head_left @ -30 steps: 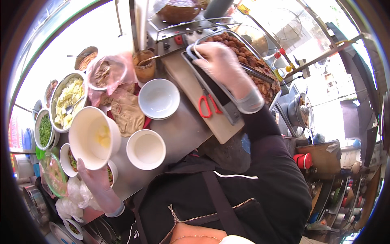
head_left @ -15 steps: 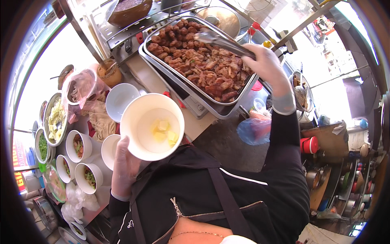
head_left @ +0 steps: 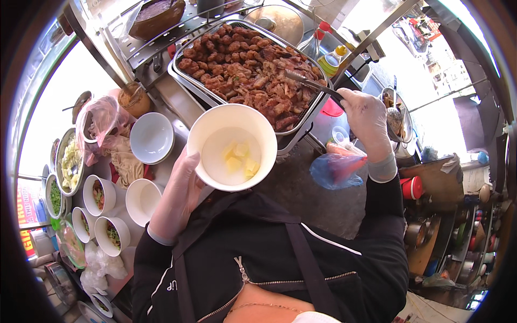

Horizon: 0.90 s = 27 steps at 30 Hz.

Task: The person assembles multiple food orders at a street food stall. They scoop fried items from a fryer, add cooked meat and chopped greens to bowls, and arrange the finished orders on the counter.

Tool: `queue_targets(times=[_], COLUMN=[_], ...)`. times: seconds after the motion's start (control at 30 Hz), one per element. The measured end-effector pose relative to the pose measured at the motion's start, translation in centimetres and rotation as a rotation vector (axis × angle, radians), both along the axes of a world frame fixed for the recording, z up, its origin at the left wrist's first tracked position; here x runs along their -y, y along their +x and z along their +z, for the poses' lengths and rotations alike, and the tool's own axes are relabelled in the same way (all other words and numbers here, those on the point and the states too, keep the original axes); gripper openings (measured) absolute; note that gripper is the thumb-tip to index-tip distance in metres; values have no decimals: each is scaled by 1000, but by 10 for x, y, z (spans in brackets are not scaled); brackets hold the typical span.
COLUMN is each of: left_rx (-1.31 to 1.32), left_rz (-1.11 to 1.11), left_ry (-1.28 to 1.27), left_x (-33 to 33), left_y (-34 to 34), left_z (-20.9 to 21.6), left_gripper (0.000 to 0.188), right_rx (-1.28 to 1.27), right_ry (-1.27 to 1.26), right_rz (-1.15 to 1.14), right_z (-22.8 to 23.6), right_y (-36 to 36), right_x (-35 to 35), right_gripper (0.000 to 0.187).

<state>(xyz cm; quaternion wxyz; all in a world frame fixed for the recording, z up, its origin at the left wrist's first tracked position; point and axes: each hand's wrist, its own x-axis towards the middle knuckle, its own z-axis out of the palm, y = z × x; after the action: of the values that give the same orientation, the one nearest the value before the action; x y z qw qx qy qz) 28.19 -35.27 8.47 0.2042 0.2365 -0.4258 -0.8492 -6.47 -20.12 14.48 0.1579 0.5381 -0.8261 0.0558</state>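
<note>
My left hand (head_left: 176, 195), in a clear glove, is closed on the side of a white paper tub (head_left: 211, 132). Pale yellow chunks (head_left: 237, 157) lie at the bottom of the tub. My gloved right hand (head_left: 367, 119) grips a pair of metal tongs (head_left: 311, 82), their tips down at the right part of the meat. That browned meat (head_left: 250, 75) fills a deep metal tray (head_left: 189, 79), with rounder balls toward the far left and flatter slices nearer me. The tub is held just in front of the tray's near edge.
At left stand a light blue bowl (head_left: 152, 137), an unfilled white tub (head_left: 143, 202), several tubs with greens (head_left: 113, 237) and a bowl of pale chopped vegetable (head_left: 71, 164). Bottles (head_left: 332, 60) stand right of the tray; a blue bag (head_left: 336, 171) lies nearer me.
My left hand has brought the tub right and slightly farther away, closer to the tray. The tongs have moved right and down from above the far meat to the tray's right part.
</note>
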Motion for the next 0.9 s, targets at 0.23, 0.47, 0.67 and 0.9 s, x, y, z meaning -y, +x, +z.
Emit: queue_targets(times=[0.23, 0.47, 0.67, 0.9], left_rx=[-39, -44, -8, 1], left_rz=[21, 50, 24, 43], left_ry=[-50, -51, -75, -74], left_x=[-2, 2, 1, 4], left_y=[-23, -23, -22, -22], left_z=[20, 6, 14, 17], left_gripper=[64, 67, 64, 66], right_rx=[608, 188, -31, 156], right_ry=[-117, 14, 43, -137], right_rz=[203, 6, -8, -46], right_z=[41, 28, -6, 14], right_y=[25, 12, 0, 3], right_x=[-15, -22, -14, -13], right_gripper=[35, 33, 25, 22])
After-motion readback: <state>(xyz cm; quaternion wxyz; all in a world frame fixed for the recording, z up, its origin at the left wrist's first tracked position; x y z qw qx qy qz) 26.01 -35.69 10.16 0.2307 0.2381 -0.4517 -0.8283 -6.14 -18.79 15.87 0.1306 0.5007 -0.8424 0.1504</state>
